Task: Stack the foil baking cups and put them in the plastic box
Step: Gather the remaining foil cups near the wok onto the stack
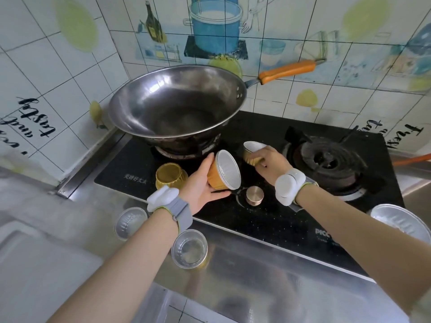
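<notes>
My left hand holds a nested stack of gold foil baking cups, tilted so its silver opening faces right. My right hand grips a single gold foil cup just right of the stack, apart from it. Another gold cup lies upside down on the black hob, left of my left hand. Two upright cups stand on the steel counter under my left forearm. One more silver-lined cup sits at the hob's right front corner. No plastic box is recognisable in view.
A large steel wok with an orange handle sits on the left burner, close behind my hands. The right burner is bare. A copper knob lies below the stack. A pale blurred surface fills the lower left.
</notes>
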Available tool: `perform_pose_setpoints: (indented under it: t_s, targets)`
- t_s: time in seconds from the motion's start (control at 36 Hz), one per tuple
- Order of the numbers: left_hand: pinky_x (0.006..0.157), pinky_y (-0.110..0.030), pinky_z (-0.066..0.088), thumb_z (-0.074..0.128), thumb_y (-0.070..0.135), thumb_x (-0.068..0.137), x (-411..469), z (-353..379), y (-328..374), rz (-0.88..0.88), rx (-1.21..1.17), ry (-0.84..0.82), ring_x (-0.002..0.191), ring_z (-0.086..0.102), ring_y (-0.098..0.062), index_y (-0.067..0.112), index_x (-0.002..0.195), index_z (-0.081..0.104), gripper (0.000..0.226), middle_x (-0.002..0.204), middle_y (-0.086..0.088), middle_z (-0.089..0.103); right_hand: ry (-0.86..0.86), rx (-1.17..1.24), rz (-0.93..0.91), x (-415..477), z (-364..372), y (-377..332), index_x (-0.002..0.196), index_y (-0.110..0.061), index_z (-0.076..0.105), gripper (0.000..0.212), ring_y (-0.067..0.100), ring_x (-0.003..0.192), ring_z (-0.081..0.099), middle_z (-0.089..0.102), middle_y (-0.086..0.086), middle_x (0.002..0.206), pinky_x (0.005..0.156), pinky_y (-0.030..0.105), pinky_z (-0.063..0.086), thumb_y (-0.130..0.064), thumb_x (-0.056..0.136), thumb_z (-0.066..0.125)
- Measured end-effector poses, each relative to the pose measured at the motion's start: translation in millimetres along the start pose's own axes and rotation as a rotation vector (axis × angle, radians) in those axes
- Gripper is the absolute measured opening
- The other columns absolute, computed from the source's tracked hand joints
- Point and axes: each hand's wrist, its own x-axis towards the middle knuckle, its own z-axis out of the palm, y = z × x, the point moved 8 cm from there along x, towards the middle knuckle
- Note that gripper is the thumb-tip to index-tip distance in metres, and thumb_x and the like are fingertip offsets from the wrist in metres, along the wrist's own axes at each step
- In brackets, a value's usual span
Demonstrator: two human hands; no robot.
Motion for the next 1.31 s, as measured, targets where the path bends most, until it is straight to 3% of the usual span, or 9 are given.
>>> perform_pose_setpoints:
  t_s: [0.25, 0.42, 0.56, 0.67, 0.89, 1.03, 1.11, 1.19, 1.31]
  targets:
    - [0.077, -0.041, 0.055, 0.047, 0.049, 0.090, -2.5, -1.0, 0.3, 0.023, -0.006, 0.021, 0.116, 0.055, -0.030, 0.025, 0.135, 0.040, 0.052, 0.135, -0.011, 0.049, 0.112, 0.277, -0.001, -9.3, -22.2, -6.9, 0.089, -0.018, 0.044, 0.014, 0.017, 0.072, 0.050, 0.048, -0.010, 0.075, 0.064, 0.023, 0.041, -0.013, 0.086, 0.057]
    - [0.079, -0.043, 0.054, 0.047, 0.048, 0.091, -5.0, -1.9, -2.1, 0.020, -0.030, 0.032, 0.120, 0.052, -0.033, 0.025, 0.140, 0.036, 0.055, 0.140, -0.012, 0.046, 0.139, 0.440, -0.049, -19.4, -32.2, -15.7, 0.104, -0.018, 0.045, 0.027, 0.012, 0.070, 0.056, 0.056, 0.000, 0.097, 0.071, 0.024, 0.049, -0.014, 0.084, 0.062]
    - [0.076, -0.042, 0.053, 0.046, 0.048, 0.091, -9.0, -0.8, -3.9, 0.025, -0.063, 0.054, 0.116, 0.054, -0.032, 0.024, 0.139, 0.037, 0.054, 0.140, -0.012, 0.046, 0.022, 0.527, -0.114, -30.7, -28.2, -25.2, 0.110, -0.006, 0.057, 0.024, 0.002, 0.064, 0.059, 0.059, -0.003, 0.085, 0.063, 0.012, 0.050, -0.017, 0.089, 0.058]
    - [0.077, -0.042, 0.054, 0.044, 0.050, 0.092, -11.1, 1.8, -3.8, 0.027, -0.078, 0.046, 0.120, 0.053, -0.032, 0.025, 0.141, 0.037, 0.056, 0.142, -0.012, 0.045, -0.063, 0.533, -0.180, -40.7, -21.7, -30.1, 0.089, -0.016, 0.061, 0.005, -0.008, 0.053, 0.057, 0.059, -0.008, 0.077, 0.056, 0.009, 0.047, -0.018, 0.089, 0.057]
    - [0.079, -0.037, 0.053, 0.040, 0.051, 0.093, -19.4, 12.5, -8.0, 0.052, -0.020, -0.002, 0.114, 0.057, -0.029, 0.020, 0.139, 0.040, 0.055, 0.138, -0.014, 0.050, -0.299, 0.459, -0.247, -61.8, 0.3, -42.2, 0.074, -0.033, 0.058, 0.018, -0.004, 0.048, 0.052, 0.060, -0.032, 0.055, 0.064, 0.010, 0.045, -0.024, 0.090, 0.055]
    - [0.079, -0.038, 0.055, 0.043, 0.053, 0.091, -22.9, 10.7, -12.1, 0.056, -0.033, 0.011, 0.114, 0.059, -0.029, 0.021, 0.138, 0.041, 0.057, 0.135, -0.014, 0.053, -0.394, 0.451, -0.250, -70.7, 9.6, -47.7, 0.093, -0.028, 0.058, 0.011, 0.009, 0.059, 0.050, 0.061, -0.029, 0.061, 0.066, 0.019, 0.045, -0.029, 0.093, 0.048]
    - [0.082, -0.041, 0.054, 0.044, 0.052, 0.090, -26.3, 7.5, -12.2, 0.065, -0.054, 0.022, 0.117, 0.056, -0.030, 0.022, 0.139, 0.040, 0.058, 0.137, -0.014, 0.051, -0.277, 0.471, -0.249, -68.2, 2.0, -48.3, 0.106, -0.023, 0.058, 0.018, 0.017, 0.080, 0.054, 0.060, -0.006, 0.097, 0.068, 0.012, 0.045, -0.028, 0.095, 0.045]
    - [0.075, -0.039, 0.057, 0.047, 0.053, 0.089, -30.4, 5.5, -12.5, 0.068, -0.070, 0.046, 0.117, 0.056, -0.030, 0.022, 0.139, 0.039, 0.060, 0.137, -0.014, 0.050, -0.175, 0.390, -0.275, -66.5, -4.5, -50.2, 0.128, -0.019, 0.047, 0.035, 0.009, 0.101, 0.049, 0.044, -0.001, 0.128, 0.076, -0.002, 0.040, -0.028, 0.095, 0.044]
    - [0.068, -0.035, 0.060, 0.049, 0.053, 0.087, -33.6, 3.7, -14.0, 0.069, -0.071, 0.055, 0.118, 0.056, -0.032, 0.021, 0.139, 0.040, 0.062, 0.136, -0.015, 0.051, -0.244, 0.406, -0.239, -65.6, 7.1, -54.9, 0.143, -0.020, 0.026, 0.055, 0.014, 0.132, 0.034, 0.026, -0.001, 0.149, 0.106, 0.024, 0.034, -0.032, 0.094, 0.046]
